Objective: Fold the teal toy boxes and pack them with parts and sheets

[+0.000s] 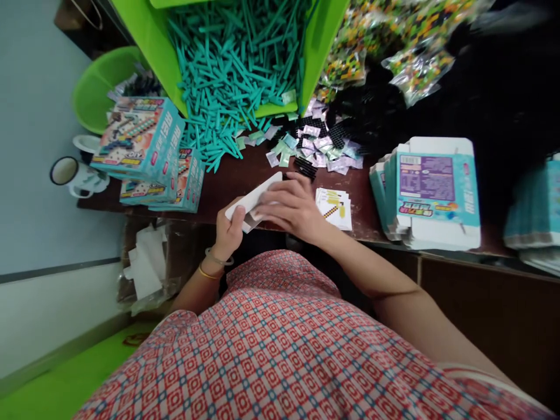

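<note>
My left hand (230, 230) grips the near end of a small white cardboard box (255, 200) held just above the front edge of the dark table (245, 175). My right hand (292, 208) lies over the box's right part, fingers curled on it. Just right of my right hand lies a small stack of printed cards (336, 207). Beyond the hands is a scatter of small foil sachets (315, 146) and black grid pieces (305, 166).
A green bin (153, 41) spills teal plastic sticks (227, 76) onto the table. Finished teal boxes (146, 146) stack at left beside a mug (72, 173). Flat unfolded boxes (431, 192) pile at right. Bags of coloured bits (394, 41) lie behind.
</note>
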`<action>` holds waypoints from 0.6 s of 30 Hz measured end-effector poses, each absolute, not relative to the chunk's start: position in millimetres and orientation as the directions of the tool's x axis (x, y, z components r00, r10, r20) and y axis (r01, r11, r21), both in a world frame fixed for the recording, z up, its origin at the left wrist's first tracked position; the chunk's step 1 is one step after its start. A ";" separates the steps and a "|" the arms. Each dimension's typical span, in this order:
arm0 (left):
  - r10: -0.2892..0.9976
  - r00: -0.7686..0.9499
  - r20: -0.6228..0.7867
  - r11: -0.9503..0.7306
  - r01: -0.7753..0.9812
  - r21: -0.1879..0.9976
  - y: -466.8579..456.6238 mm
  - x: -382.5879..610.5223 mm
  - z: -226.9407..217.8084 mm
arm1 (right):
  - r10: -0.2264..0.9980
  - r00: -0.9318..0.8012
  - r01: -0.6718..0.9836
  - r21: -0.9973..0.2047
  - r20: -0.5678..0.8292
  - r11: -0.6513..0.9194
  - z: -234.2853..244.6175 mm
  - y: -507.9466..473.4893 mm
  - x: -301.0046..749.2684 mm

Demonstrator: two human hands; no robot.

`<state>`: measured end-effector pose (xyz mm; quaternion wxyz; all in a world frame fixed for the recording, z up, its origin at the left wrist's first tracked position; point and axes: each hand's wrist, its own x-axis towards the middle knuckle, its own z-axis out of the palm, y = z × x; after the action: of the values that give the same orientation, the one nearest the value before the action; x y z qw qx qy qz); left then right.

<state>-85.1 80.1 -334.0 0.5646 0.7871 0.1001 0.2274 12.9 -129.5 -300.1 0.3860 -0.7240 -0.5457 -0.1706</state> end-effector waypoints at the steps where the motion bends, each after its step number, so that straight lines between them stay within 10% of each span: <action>1: 0.427 0.862 0.271 -0.380 -0.101 0.919 82.9 -88.4 -332.9 | 0.686 0.355 0.924 -0.352 0.635 -0.152 -308.2 -118.2 22.2; 7: 0.157 0.837 0.524 -0.750 -0.244 0.615 92.8 -96.7 -354.9 | 0.338 0.792 0.563 -0.394 0.508 -0.727 -332.9 -162.9 186.5; 12: 0.003 0.987 0.158 -0.775 -0.098 0.624 77.9 -74.7 -398.7 | -0.118 0.933 0.066 -0.482 0.340 -0.874 -306.9 -255.2 324.3; 15: 0.085 0.995 0.050 -0.462 -0.006 0.887 68.6 -59.5 -402.3 | -0.143 0.935 0.036 -0.486 0.326 -0.873 -292.9 -265.8 319.9; 18: 0.180 0.976 -0.125 0.202 0.088 0.975 60.4 -35.1 -389.9 | -0.032 0.898 0.195 -0.461 0.439 -0.866 -303.0 -221.9 240.4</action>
<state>-35.1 60.4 -389.9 0.7679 0.6310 0.1060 0.0299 240.4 -221.9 -303.0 0.2556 -0.9400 -0.0432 -0.2220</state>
